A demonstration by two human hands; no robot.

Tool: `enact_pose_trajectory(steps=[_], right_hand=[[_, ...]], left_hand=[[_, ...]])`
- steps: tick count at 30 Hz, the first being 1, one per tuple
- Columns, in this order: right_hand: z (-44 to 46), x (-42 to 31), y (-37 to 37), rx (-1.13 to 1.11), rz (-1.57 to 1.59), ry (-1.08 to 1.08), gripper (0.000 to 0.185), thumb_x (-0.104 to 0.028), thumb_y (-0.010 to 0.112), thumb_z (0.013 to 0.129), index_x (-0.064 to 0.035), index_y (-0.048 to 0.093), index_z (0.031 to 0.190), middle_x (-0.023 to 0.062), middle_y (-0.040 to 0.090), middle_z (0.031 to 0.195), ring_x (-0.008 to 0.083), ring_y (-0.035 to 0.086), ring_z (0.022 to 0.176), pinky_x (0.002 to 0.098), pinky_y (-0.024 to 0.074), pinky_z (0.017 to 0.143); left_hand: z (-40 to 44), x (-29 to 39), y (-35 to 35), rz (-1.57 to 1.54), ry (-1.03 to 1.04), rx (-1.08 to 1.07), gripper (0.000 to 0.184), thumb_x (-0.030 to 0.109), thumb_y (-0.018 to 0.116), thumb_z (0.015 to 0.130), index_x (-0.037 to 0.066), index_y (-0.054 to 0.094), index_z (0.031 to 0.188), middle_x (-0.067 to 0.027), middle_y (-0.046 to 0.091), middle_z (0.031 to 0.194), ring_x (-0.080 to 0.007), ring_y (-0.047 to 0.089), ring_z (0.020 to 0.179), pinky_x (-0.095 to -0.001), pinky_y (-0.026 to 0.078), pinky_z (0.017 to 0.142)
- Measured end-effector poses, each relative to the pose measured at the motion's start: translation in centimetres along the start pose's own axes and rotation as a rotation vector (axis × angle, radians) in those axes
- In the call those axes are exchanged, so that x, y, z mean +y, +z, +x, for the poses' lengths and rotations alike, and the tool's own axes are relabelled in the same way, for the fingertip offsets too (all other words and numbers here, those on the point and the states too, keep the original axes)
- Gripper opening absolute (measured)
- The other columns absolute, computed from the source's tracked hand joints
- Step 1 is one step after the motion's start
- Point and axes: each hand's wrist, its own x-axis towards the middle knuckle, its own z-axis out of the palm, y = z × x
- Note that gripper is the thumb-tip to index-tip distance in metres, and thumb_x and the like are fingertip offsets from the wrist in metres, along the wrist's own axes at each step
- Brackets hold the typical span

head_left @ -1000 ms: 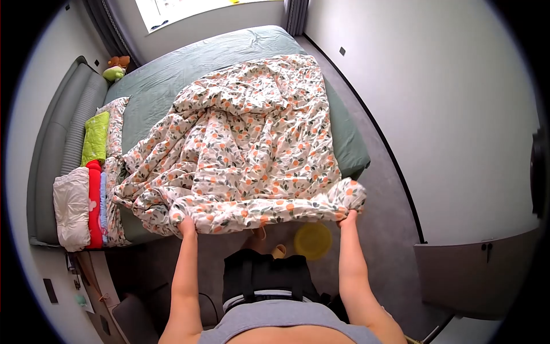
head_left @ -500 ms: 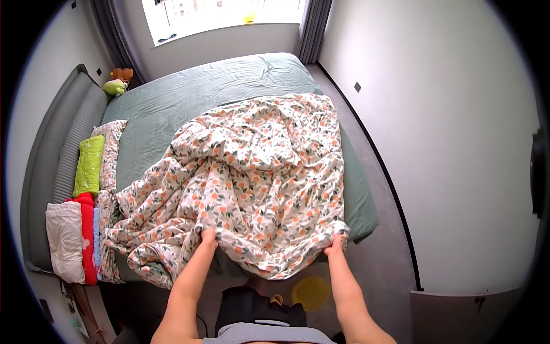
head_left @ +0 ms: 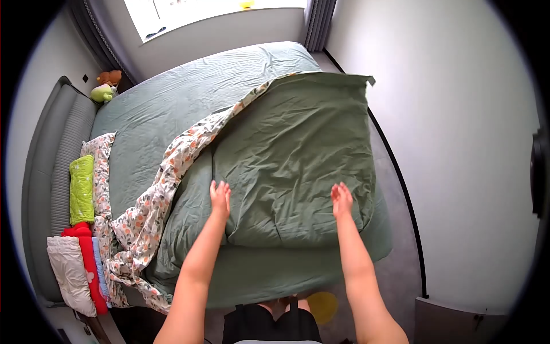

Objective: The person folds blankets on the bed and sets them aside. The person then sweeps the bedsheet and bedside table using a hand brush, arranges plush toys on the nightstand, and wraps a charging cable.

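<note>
The bed (head_left: 146, 109), under a pale green sheet, takes up most of the view. On its near half lies the quilt (head_left: 292, 160), its plain dark green side up, with the orange-and-leaf print showing in a band that curves from the far edge down to the pillow end. Its far right corner sticks out beyond the side of the bed, toward the wall.

Both hands reach forward over the near part of the quilt, the left hand (head_left: 220, 199) toward the pillow end and the right hand (head_left: 342, 200) toward the foot end, well apart. Each grip is released, with the fingers extended and no cloth between them. The hands may be just above the fabric or brushing it; the angle does not settle which.

Half a second ago the printed side faced up and both hands were clenched on the near edge. Now that edge has been flung over to the far side, and a strip of sheet shows along the near side of the bed.

The grey headboard (head_left: 48, 172) runs along the left. Against it are a printed pillow (head_left: 102, 172), a white pillow (head_left: 70, 272), a lime green cushion (head_left: 82, 189), a red cushion (head_left: 91, 266) and a narrow light blue piece (head_left: 101, 272). A yellow round object (head_left: 322, 307) is on the floor near the feet, and two plush toys (head_left: 103, 93) sit at the far left corner. The person's own forearms cross the near side of the bed and hide parts of it.
</note>
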Motion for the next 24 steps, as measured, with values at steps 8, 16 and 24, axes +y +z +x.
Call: enact_pose_trajectory(steps=[8,16,24], right_hand=[[-6.6,10.7,-18.1,0.929,-0.287,0.451,0.049,-0.044,0.065,0.071,-0.0125,0.051,0.106,0.0029,0.052,0.097,0.0191,0.048,0.089,0.0382,0.0396,0.081],[5.5,5.1,-13.9,0.416,-0.166,0.434,0.057,-0.018,0.066,0.072,-0.0029,0.04,0.121,0.0104,0.047,0.117,0.0249,0.046,0.104,0.0417,0.0411,0.087],[1.2,-14.8,-7.2,0.122,-0.08,-0.261,0.043,0.0,0.058,0.071,-0.0003,0.046,0.113,0.0085,0.051,0.109,0.0213,0.051,0.096,0.0334,0.0417,0.082]], left_hand=[[-9.0,-19.2,-14.1,0.551,-0.657,0.754,0.065,0.039,0.07,0.068,0.005,0.037,0.113,-0.0088,0.046,0.106,-0.0199,0.049,0.087,-0.0357,0.047,0.07],[-1.3,-18.3,-11.4,-0.075,-0.358,0.346,0.056,0.029,0.059,0.077,0.013,0.036,0.126,-0.0011,0.04,0.126,-0.0193,0.039,0.111,-0.0388,0.031,0.093],[-15.0,-3.4,3.6,0.662,0.696,0.507,0.042,0.009,0.068,0.07,-0.008,0.05,0.104,-0.0128,0.056,0.104,-0.0213,0.053,0.09,-0.029,0.039,0.082]])
